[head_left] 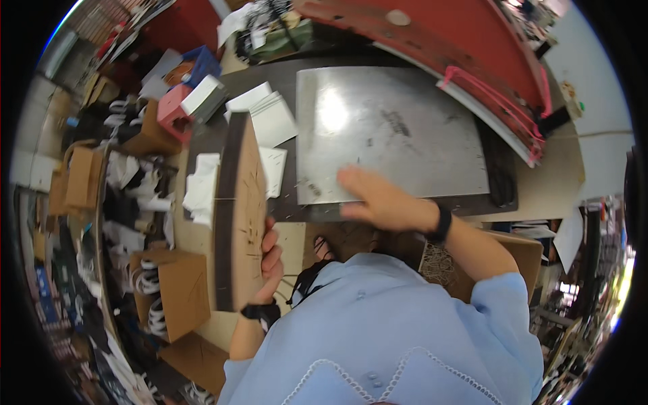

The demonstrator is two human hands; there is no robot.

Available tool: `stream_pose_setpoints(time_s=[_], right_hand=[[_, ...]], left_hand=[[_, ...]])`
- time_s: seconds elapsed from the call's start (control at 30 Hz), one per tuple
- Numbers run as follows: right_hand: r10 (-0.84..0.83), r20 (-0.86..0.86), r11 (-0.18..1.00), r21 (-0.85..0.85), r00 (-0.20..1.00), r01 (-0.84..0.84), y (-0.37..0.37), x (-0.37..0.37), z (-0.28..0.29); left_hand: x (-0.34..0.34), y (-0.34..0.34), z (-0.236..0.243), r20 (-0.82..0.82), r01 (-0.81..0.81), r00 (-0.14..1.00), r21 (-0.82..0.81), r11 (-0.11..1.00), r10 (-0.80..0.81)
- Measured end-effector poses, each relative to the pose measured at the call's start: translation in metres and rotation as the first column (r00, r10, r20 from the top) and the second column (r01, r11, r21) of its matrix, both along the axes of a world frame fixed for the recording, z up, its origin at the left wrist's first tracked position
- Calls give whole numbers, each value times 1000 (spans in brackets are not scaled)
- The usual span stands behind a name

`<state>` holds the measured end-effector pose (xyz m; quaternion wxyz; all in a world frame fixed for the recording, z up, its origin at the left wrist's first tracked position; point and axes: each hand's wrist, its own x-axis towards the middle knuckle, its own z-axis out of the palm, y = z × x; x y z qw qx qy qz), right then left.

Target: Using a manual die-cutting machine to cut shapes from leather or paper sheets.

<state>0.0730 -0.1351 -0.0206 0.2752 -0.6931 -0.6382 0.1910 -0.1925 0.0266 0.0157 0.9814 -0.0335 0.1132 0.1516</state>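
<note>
Held on edge in my left hand (270, 256) is a thick wooden board (246, 202) with a dark rim and thin lines on its pale face; my fingers wrap round its right side. My right hand (381, 202) is open, fingers extended over the front left part of a scuffed metal plate (405, 148); I cannot tell whether it touches it. The plate lies on a dark mat (287, 71). Stacks of white sheets (273, 118) lie left of the plate, and more white pieces (201, 189) lie left of the board.
A red machine frame (432, 27) with pink cord (472, 84) slants over the table's back right. At left are a pink bin (172, 111), a blue crate (202, 61) and cardboard boxes (179, 297). Another box (520, 253) sits below the table at right.
</note>
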Motion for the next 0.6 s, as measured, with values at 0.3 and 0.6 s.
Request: stream_pose_setpoints(time_s=[0.3,0.6], right_hand=[[-207,97,969,155,974,191,-15,-32,2],[112,-240,855,518,964,30,36,-81,105]], left_hand=[[3,14,4,471,130,882,-206,970,-18],[6,7,2,323,65,946,-293,954,35]])
